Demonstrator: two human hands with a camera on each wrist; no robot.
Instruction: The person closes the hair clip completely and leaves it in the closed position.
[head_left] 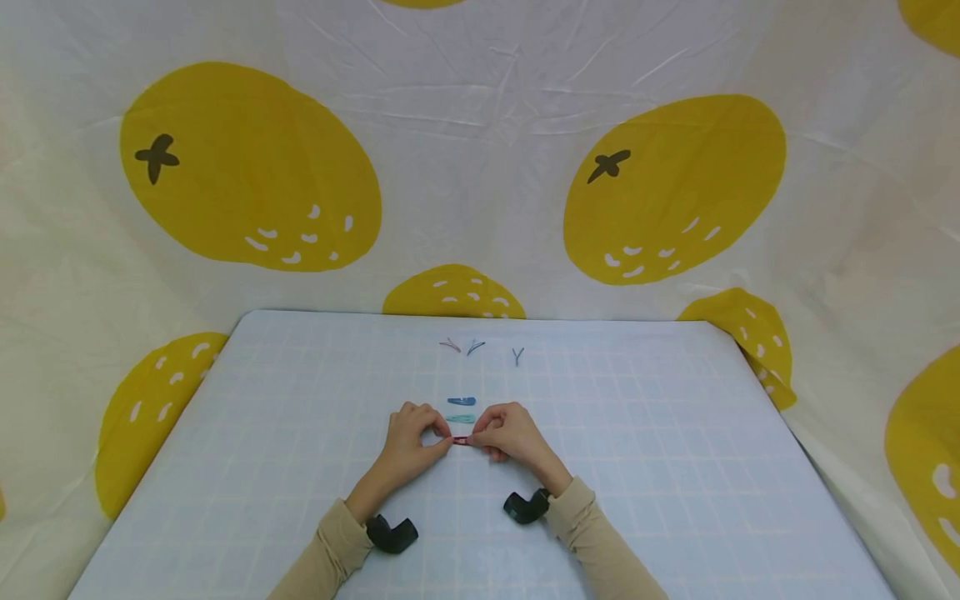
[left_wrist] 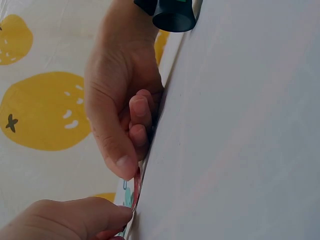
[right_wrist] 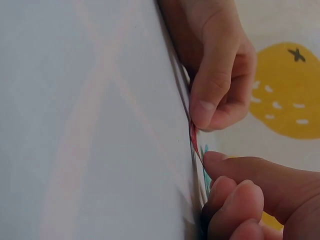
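Here, we see the left hand (head_left: 411,435) and the right hand (head_left: 513,435) reaching in from either side, wrists angled towards each other, each pinching one end of a red hair clip (head_left: 461,441) between thumb and forefinger. The clip lies crosswise in the narrow space between them; whether it touches the table (head_left: 225,467) we cannot tell. In the left wrist view we find the right hand's other fingers curled inward. Beige sleeves (head_left: 336,546) cover both forearms. Pale blue with a faint grid, the table also bears a teal clip (head_left: 461,418) just beyond the red one, a blue clip (head_left: 462,402) behind that, and three small forked pieces (head_left: 518,357) near the far edge. Behind it we face a whitish cloth (head_left: 465,167) printed with big yellow fruit shapes (head_left: 247,167). A green marking on one black wrist camera (left_wrist: 174,17) is too cropped for us to read.
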